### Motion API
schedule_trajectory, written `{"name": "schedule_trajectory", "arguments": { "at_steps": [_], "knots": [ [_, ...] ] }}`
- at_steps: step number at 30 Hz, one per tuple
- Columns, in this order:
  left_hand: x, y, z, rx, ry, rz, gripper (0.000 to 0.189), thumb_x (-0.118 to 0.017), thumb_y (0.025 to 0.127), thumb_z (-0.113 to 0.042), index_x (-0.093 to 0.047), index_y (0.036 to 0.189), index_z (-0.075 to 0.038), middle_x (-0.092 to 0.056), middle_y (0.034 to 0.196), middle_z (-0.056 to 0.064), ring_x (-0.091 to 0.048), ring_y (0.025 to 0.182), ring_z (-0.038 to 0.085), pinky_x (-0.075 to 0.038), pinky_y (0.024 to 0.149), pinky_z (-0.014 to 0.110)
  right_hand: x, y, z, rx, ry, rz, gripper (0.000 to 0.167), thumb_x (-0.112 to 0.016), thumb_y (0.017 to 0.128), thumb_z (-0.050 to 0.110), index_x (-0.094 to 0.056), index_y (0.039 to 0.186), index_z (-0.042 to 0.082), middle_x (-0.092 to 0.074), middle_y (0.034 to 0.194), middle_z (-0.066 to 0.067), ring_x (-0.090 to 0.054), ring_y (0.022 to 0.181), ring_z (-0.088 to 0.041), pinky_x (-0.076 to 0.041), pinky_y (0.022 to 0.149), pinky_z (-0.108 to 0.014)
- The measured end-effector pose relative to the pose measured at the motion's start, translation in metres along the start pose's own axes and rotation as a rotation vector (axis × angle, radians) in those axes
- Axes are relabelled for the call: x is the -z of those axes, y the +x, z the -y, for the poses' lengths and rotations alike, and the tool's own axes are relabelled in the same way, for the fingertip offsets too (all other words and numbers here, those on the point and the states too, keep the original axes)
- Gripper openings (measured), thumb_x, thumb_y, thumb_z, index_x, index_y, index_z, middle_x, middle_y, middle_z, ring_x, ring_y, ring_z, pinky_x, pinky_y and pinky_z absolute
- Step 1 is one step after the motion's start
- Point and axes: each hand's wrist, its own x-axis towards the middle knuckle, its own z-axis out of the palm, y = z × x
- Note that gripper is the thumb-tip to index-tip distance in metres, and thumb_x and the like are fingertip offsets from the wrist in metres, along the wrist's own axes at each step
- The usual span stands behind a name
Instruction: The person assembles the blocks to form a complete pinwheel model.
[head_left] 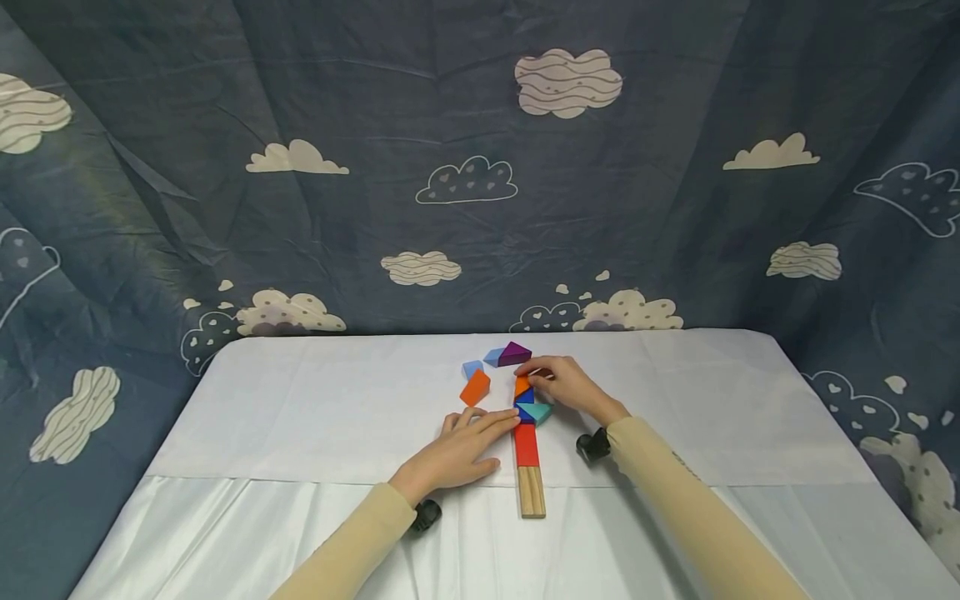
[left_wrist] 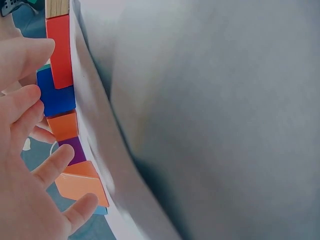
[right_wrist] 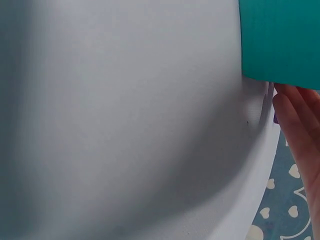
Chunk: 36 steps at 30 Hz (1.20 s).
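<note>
A straight row of wooden blocks lies on the white table: a plain wood block (head_left: 531, 493) nearest me, then a red block (head_left: 527, 446), blue blocks (left_wrist: 56, 95) and an orange block (head_left: 521, 386) at the far end. A teal triangular block (head_left: 537, 412) lies across the blue part, jutting right. My left hand (head_left: 459, 452) comes from the left with fingers extended, fingertips touching the blue part. From the right, my right hand (head_left: 566, 386) reaches the far end, where its thumb and fingers pinch the orange block. In the right wrist view, the teal block hides those fingertips.
Beyond the row, a purple block (head_left: 516, 354) and a light blue block (head_left: 492, 357) lie together. Left of them are another light blue block (head_left: 472, 367) and a loose orange block (head_left: 476, 388). A dark cloud-print curtain (head_left: 420, 100) hangs behind the table (head_left: 300, 408).
</note>
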Motion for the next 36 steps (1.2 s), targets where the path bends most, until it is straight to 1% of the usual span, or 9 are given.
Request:
{"name": "schedule_trajectory", "arguments": {
  "at_steps": [9,16,25,36],
  "knots": [
    [-0.0020,0.0006,0.0017,-0.001,0.004,-0.004,0.063,-0.058,0.096,-0.028,-0.029,0.152,-0.024,-0.021,0.156,-0.011,-0.029,0.132,0.022,-0.025,0.101,0.046,-0.0013,-0.0027,0.0022,0.008,0.017,0.010,0.025,-0.056,0.094,0.003,-0.070,0.114,0.009,-0.066,0.114,-0.008,-0.058,0.107,-0.028,-0.045,0.094,-0.043],
    [-0.0022,0.0006,0.0021,-0.002,0.004,-0.005,0.062,-0.057,0.096,-0.028,-0.029,0.152,-0.024,-0.020,0.156,-0.011,-0.029,0.132,0.022,-0.024,0.101,0.046,-0.0029,-0.0028,0.0018,0.024,0.023,0.038,0.024,-0.058,0.094,0.005,-0.068,0.116,0.006,-0.065,0.114,-0.010,-0.060,0.102,-0.028,-0.048,0.091,-0.042],
    [-0.0013,-0.0002,0.0013,-0.004,0.009,-0.005,0.063,-0.057,0.096,-0.028,-0.029,0.152,-0.023,-0.020,0.156,-0.010,-0.029,0.132,0.022,-0.025,0.101,0.046,-0.0034,-0.0042,0.0014,0.030,0.024,0.060,0.028,-0.064,0.091,0.008,-0.068,0.118,0.009,-0.065,0.116,-0.007,-0.059,0.104,-0.026,-0.047,0.091,-0.041],
    [0.0002,-0.0003,0.0002,-0.018,0.017,-0.013,0.062,-0.058,0.096,-0.027,-0.031,0.151,-0.022,-0.022,0.156,-0.009,-0.029,0.131,0.021,-0.025,0.100,0.045,-0.0045,-0.0053,0.0033,0.038,0.014,0.055,0.027,-0.064,0.091,0.006,-0.068,0.117,0.007,-0.065,0.116,-0.009,-0.060,0.100,-0.027,-0.047,0.091,-0.043]
  ]
}}
